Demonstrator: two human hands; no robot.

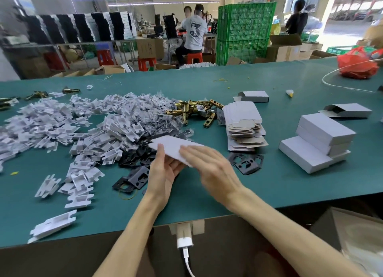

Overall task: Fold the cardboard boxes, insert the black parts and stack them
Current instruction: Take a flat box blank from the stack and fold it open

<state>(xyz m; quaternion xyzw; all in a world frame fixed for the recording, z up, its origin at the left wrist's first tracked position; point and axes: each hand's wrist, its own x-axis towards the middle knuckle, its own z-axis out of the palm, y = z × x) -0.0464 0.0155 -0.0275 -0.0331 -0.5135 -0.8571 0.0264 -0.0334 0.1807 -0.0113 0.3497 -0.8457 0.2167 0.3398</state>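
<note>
Right hand (pixel 209 169) motion-blurred, covering near end of flat box (pixel 172 145); insert pile (pixel 62 123) cut off at left edge.

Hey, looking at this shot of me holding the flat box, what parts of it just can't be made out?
Head view only:
- Flat box: its near end is hidden by the right hand; motion blur hides any creases.
- Left hand: fingers sit under the box, so the grip is unclear.
- Finished box stack: closed, contents hidden.
- Black parts: partly buried under white inserts.
</note>
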